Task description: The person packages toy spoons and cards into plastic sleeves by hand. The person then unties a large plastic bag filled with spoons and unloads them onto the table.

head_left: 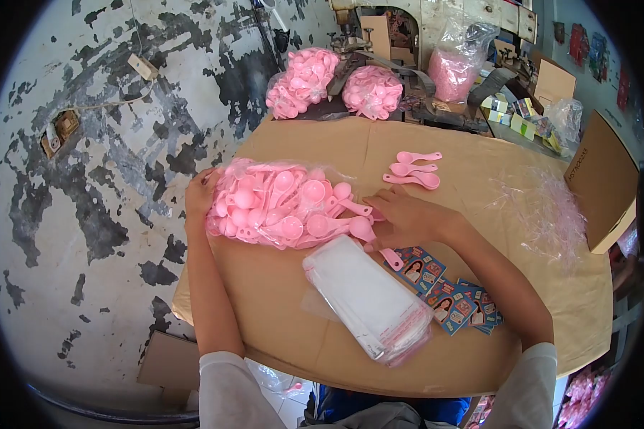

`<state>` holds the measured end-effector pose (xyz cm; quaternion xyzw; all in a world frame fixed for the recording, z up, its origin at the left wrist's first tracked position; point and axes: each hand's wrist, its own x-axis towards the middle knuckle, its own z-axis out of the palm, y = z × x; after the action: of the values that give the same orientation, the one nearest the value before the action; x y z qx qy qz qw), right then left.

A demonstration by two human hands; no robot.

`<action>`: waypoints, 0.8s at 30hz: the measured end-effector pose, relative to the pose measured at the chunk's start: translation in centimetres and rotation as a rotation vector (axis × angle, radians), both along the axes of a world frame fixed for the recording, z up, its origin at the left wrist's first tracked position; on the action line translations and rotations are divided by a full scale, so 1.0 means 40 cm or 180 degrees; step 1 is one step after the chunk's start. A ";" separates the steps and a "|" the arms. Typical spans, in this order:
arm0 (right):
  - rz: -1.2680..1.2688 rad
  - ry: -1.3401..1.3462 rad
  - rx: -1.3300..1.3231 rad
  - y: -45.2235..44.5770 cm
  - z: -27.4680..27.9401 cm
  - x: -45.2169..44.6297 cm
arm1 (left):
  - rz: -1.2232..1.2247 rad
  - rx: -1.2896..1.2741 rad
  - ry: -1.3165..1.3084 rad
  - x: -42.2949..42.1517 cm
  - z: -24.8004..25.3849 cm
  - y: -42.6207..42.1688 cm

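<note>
A clear plastic bag full of pink measuring spoons (265,204) lies on its side on the brown-covered table. My left hand (202,191) grips the bag's left end, with its fingertips partly hidden. At the bag's right end, my right hand (411,218) has its fingers curled around a pink spoon (391,259), whose handle sticks out below the thumb. Several other spoons spill out beside these fingers. Just beyond the right hand, three loose pink spoons (413,169) lie on the table. Nearer to me is a stack of clear plastic sleeves (368,297).
Printed blue cards (451,304) lie beside the sleeves under my right forearm. Two more bags of pink spoons (304,82) stand at the back near a machine (479,18). Crumpled clear plastic (544,214) and a cardboard box (602,182) are at the right. A peeling wall (107,164) borders the left.
</note>
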<state>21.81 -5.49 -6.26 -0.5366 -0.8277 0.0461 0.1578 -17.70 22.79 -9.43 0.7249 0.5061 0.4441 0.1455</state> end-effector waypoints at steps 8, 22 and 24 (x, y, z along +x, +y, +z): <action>0.0025 0.0773 -0.1151 0.016 0.001 0.015 | 0.0092 -0.0081 -0.0067 0.013 0.011 -0.022; -0.0931 0.1368 -0.1809 -0.064 0.270 0.190 | 0.0169 -0.0192 -0.0125 0.016 0.004 -0.016; -0.1117 0.0971 -0.0892 -0.049 0.230 0.194 | 0.0187 -0.0209 -0.0131 0.019 0.004 -0.021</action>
<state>29.57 -7.45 2.93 -0.6752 -0.6742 0.2125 0.2104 -16.95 21.95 -9.26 0.6953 0.5383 0.4461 0.1666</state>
